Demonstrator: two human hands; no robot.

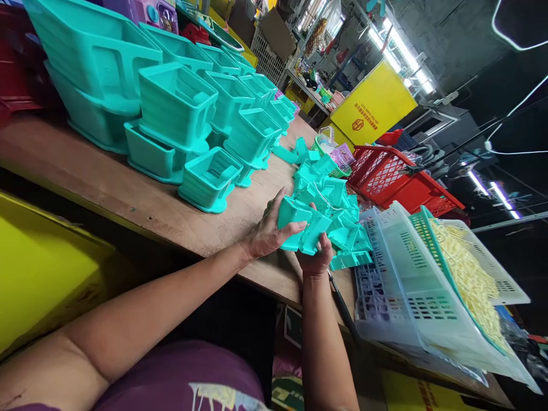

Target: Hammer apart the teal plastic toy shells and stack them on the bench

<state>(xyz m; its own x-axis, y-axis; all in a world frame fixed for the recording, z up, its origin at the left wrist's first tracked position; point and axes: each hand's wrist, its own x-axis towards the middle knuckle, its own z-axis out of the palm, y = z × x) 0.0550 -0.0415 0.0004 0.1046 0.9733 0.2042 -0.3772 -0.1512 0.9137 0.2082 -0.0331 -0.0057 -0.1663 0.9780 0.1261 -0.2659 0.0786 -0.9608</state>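
My left hand (269, 228) is closed around a turquoise plastic part (292, 214), its thumb and fingers on the outer faces. My right hand (317, 254) grips a second turquoise piece (314, 231) from below and the right side. The two pieces sit side by side between my hands; whether they are joined I cannot tell. Just beyond the hands lies a loose heap of turquoise plastic parts (345, 225). To the left, rows of stacked turquoise box-shaped parts (209, 180) stand on the wooden table (171, 208).
A black-handled tool (342, 308) lies by my right forearm, at the table edge. White plastic baskets (402, 285) with pale yellow strands (466, 274) stand on the right, a red crate (398, 180) behind them. Farther back are a yellow carton (372, 103) and a green basket (319, 145).
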